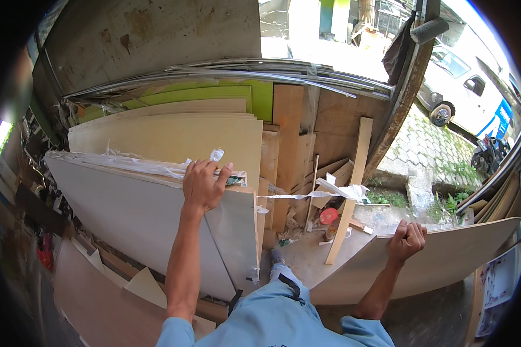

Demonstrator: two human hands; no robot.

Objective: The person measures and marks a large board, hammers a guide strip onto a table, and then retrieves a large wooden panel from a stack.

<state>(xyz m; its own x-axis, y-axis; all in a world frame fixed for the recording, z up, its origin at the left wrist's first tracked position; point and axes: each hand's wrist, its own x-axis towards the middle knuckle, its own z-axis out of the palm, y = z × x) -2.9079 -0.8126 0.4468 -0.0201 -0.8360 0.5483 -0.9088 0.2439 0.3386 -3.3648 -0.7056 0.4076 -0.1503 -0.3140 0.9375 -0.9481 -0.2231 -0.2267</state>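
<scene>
My left hand (204, 186) is hooked over the top edge of an upright pale grey panel (139, 208), fingers bent across its torn white plastic wrapping (150, 166) and thumb held to the side. The panel leans with others in a stack on my left. My right hand (407, 242) is closed around the upper edge of a thin brownish board (440, 263), which stands tilted on its long side at my right. Its fingertips are hidden behind the board. A strip of white plastic (298, 196) trails from the stack toward the right.
Cream boards (173, 139) and a green board (262, 104) lean behind the stack, beneath long metal strips (226, 75). A narrow wooden plank (353, 185) stands slanted ahead, near a red round object (329, 216) and scraps. Outside, a white vehicle (463, 81) is beside paving.
</scene>
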